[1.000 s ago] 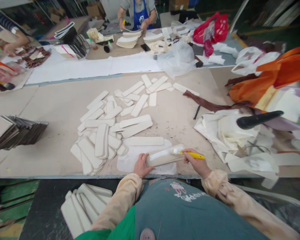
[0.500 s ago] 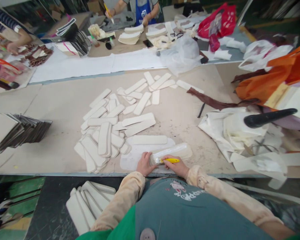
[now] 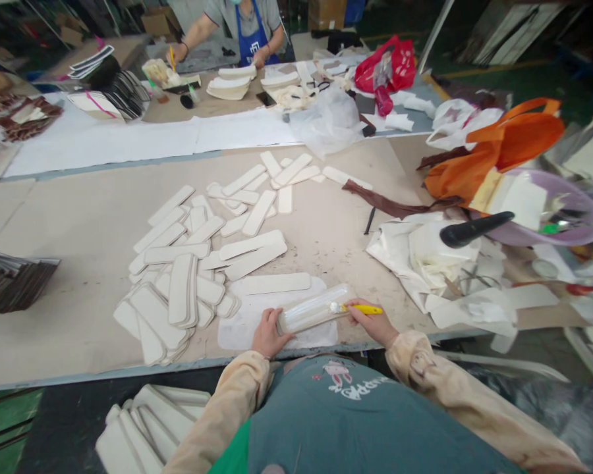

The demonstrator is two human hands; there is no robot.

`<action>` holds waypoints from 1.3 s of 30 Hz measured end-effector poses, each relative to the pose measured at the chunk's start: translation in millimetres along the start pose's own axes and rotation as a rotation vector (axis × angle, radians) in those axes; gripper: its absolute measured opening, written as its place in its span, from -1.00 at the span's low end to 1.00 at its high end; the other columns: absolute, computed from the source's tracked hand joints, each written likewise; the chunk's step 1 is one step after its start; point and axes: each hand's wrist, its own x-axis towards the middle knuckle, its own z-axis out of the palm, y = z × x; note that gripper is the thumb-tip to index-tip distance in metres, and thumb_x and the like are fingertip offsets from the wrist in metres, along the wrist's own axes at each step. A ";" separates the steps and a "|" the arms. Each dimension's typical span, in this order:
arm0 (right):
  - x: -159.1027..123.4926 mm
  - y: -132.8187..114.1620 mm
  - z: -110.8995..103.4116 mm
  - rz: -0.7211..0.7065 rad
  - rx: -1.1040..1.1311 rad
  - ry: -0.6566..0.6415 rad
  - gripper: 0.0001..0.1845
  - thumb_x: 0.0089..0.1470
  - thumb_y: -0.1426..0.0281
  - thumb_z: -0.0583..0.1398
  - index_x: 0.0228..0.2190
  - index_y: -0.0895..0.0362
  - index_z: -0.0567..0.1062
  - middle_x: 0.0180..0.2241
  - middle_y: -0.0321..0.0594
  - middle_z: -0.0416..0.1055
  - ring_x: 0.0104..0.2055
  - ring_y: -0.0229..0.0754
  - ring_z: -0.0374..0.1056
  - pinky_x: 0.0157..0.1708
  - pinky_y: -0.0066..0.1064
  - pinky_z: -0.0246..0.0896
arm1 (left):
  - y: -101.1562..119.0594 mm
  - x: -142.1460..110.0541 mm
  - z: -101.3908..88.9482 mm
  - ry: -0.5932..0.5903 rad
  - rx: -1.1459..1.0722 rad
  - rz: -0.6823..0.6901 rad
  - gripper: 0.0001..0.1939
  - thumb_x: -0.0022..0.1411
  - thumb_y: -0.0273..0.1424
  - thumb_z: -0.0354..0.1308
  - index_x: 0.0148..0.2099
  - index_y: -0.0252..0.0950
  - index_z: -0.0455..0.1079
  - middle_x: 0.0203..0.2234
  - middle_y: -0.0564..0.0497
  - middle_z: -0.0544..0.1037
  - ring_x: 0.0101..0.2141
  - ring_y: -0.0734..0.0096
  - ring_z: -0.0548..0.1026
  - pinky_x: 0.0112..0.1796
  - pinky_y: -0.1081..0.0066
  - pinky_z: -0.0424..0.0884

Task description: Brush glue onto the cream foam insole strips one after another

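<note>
My right grip [image 3: 375, 324] pinches the yellow handle of a brush [image 3: 368, 309] between thumb and fingers. The brush tip sits on a long pale strip [image 3: 316, 312], toward its right end. The strip lies between my two grips. My left grip [image 3: 271, 334] has the strip's left end between thumb and fingers. Shiny, wet-looking white stuff [image 3: 304, 311] runs along the top.

To do this well, I think I should press gently with my left grip so the strip can't slide. My strokes should be long and soft, out to the edges, with no lumps. My left fingers sit near the wet part, so they could get sticky. A white sheet [image 3: 230, 337] under the strip should catch drips off the counter [image 3: 340, 263]. More strips [image 3: 180, 289] are heaped left of my left grip.
</note>
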 end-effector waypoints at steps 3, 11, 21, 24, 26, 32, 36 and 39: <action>2.7 5.2 -19.7 0.006 -0.010 0.060 -0.68 0.03 0.18 0.14 -0.29 0.14 0.48 -0.60 -0.32 0.39 -0.54 -0.22 0.34 -0.44 -0.41 0.28 | 0.0 0.1 0.6 -0.002 -0.005 -0.004 -0.24 -0.12 -0.27 0.34 0.12 -0.23 0.13 -0.03 -0.08 0.20 -0.02 0.20 0.32 0.00 0.21 0.33; 10.9 11.1 -48.5 0.007 -0.027 0.165 -0.67 0.02 0.16 0.15 -0.29 0.15 0.47 -0.59 -0.30 0.40 -0.53 -0.22 0.35 -0.45 -0.41 0.29 | -2.2 -0.4 1.5 0.007 -0.023 -0.006 -0.25 -0.12 -0.27 0.34 0.13 -0.20 0.16 -0.02 -0.08 0.22 -0.03 0.22 0.34 -0.02 0.22 0.34; -5.1 -11.1 -52.8 -0.116 0.064 0.341 -0.69 0.03 0.17 0.18 -0.26 0.12 0.45 -0.57 -0.32 0.37 -0.50 -0.24 0.33 -0.43 -0.42 0.29 | 2.4 -8.6 -16.8 -0.021 0.002 0.029 -0.13 -0.04 -0.13 0.28 0.25 -0.27 0.02 0.04 -0.16 0.23 -0.22 0.34 0.43 -0.09 0.27 0.39; -11.2 -17.0 -49.3 -0.131 0.057 0.408 -0.70 0.04 0.18 0.18 -0.25 0.12 0.46 -0.55 -0.31 0.38 -0.48 -0.23 0.33 -0.41 -0.41 0.30 | -3.7 1.5 -36.2 0.110 0.082 0.053 -0.40 0.14 -0.14 0.13 0.18 -0.25 0.16 -0.04 -0.13 0.33 -0.24 0.36 0.44 -0.12 0.29 0.40; -15.2 -20.6 -45.6 -0.148 0.052 0.431 -0.70 0.04 0.18 0.18 -0.25 0.13 0.46 -0.54 -0.29 0.38 -0.47 -0.22 0.33 -0.40 -0.40 0.31 | -11.2 18.4 -52.0 0.167 0.237 0.057 -0.55 0.21 -0.22 0.07 0.10 -0.29 0.25 -0.06 -0.16 0.35 -0.10 0.25 0.39 -0.04 0.24 0.34; -24.5 -24.1 -36.0 -0.181 0.025 0.465 -0.70 0.03 0.20 0.19 -0.23 0.11 0.47 -0.49 -0.26 0.40 -0.46 -0.19 0.36 -0.40 -0.36 0.32 | -30.2 83.1 -83.1 -0.038 0.459 0.193 -0.61 0.10 -0.36 0.21 0.01 -0.28 0.34 -0.03 -0.16 0.36 0.01 0.15 0.28 0.04 0.18 0.23; -28.4 -25.5 -33.8 -0.183 0.029 0.483 -0.70 0.03 0.19 0.19 -0.23 0.10 0.47 -0.51 -0.28 0.40 -0.47 -0.20 0.35 -0.42 -0.37 0.33 | -35.5 104.2 -87.5 -0.155 0.493 0.259 -0.80 0.10 -0.37 0.21 -0.19 -0.28 0.44 -0.17 -0.13 0.42 -0.07 0.17 0.33 -0.03 0.22 0.27; -31.4 -33.6 -30.3 -0.179 0.013 0.519 -0.71 0.02 0.18 0.20 -0.26 0.10 0.48 -0.51 -0.28 0.41 -0.47 -0.20 0.36 -0.43 -0.39 0.34 | -40.2 109.9 -93.1 -0.216 0.505 0.298 -0.85 0.16 -0.34 0.15 -0.24 -0.25 0.46 -0.18 -0.10 0.42 -0.10 0.22 0.34 -0.03 0.25 0.26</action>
